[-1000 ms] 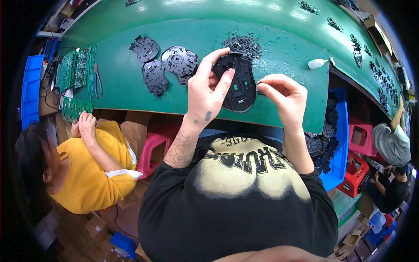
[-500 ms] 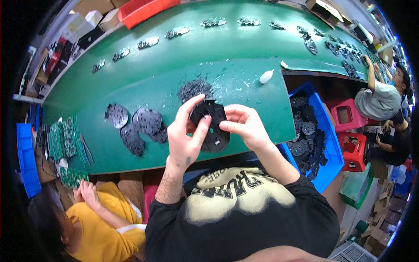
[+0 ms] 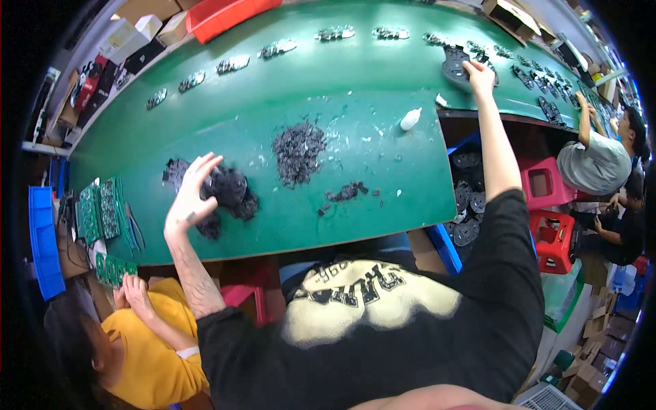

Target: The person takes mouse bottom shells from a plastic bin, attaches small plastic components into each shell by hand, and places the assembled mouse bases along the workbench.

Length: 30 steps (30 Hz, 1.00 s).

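At the far right, my right hand (image 3: 480, 74) stretches out and pinches a black plastic shell (image 3: 454, 67) by its edge, over the green far work surface. The shell is flat, rounded and has cut-outs. On the left, my left hand (image 3: 189, 198) hovers at a pile of similar black shells (image 3: 232, 188), thumb and fingers apart with nothing between them. It hides part of the pile; whether a fingertip touches a shell I cannot tell. A heap of small black plastic scraps (image 3: 299, 152) lies mid-table, with a smaller scatter of scraps (image 3: 347, 192) nearer me.
A white bottle (image 3: 410, 119) stands near the table's right end. Below that end sits a blue bin (image 3: 444, 247) of black shells. Small assemblies (image 3: 277, 48) line the far surface. At left are green circuit boards (image 3: 89, 212), pliers (image 3: 134, 225) and a co-worker in a yellow top (image 3: 154, 348).
My hands have parted from the middle. The right has carried the shell far right; the left has moved to the pile on the left. The small scatter of scraps now shows.
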Each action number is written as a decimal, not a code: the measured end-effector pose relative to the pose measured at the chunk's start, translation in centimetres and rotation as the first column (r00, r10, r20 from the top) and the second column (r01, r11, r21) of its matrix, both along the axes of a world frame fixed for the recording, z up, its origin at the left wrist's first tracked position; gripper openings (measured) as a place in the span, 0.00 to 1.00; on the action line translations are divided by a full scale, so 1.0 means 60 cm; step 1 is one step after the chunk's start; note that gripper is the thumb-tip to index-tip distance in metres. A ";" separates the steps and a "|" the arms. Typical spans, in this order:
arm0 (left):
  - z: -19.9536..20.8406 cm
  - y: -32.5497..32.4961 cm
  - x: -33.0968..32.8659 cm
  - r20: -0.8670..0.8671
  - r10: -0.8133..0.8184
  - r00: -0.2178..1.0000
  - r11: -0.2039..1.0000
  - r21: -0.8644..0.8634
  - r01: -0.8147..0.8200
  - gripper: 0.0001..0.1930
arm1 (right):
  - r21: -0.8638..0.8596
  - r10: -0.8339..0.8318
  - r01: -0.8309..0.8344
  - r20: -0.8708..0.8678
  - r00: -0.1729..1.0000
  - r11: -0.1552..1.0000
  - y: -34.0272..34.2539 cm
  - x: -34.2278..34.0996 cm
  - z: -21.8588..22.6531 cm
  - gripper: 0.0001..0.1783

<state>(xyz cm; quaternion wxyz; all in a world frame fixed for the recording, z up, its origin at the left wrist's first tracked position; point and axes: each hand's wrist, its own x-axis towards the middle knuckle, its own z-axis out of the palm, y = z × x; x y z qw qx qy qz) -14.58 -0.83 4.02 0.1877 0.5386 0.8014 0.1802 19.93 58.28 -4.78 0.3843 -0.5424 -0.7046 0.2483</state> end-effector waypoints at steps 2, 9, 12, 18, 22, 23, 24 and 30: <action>-0.003 -0.009 -0.017 0.044 -0.017 0.999 0.998 -0.051 0.020 0.40 | 0.010 -0.125 0.125 0.189 0.974 0.992 0.048 -0.004 -0.033 0.20; 0.001 0.001 -0.006 0.054 0.103 0.993 0.989 -0.111 -0.097 0.38 | 0.222 -0.175 0.083 0.435 0.884 0.971 0.032 -0.026 -0.032 0.23; 0.004 0.001 0.004 -0.008 0.103 0.995 0.992 -0.073 -0.103 0.37 | 0.470 -0.179 0.133 0.054 0.982 0.873 -0.008 -0.021 -0.001 0.21; -0.010 -0.015 -0.005 -0.097 0.059 0.994 0.998 -0.007 -0.060 0.33 | 0.264 0.755 -0.768 0.173 0.633 0.583 -0.404 -0.006 0.171 0.06; -0.015 -0.027 0.010 -0.137 0.084 0.987 0.994 0.081 -0.074 0.26 | -0.079 0.861 -0.869 0.203 0.466 0.489 -0.532 -0.013 0.102 0.09; -0.013 -0.022 0.014 -0.099 0.124 0.987 0.990 0.085 -0.115 0.25 | -0.095 0.865 -0.866 0.169 0.472 0.491 -0.541 -0.012 0.089 0.09; -0.007 -0.018 0.020 -0.097 0.123 0.988 0.990 0.088 -0.115 0.25 | -0.168 0.869 -0.853 0.115 0.481 0.494 -0.548 -0.010 0.081 0.09; -0.006 -0.031 0.071 0.484 0.356 0.800 0.719 0.405 -0.565 0.18 | -0.201 0.891 -0.868 0.140 0.432 0.453 -0.560 -0.020 0.084 0.07</action>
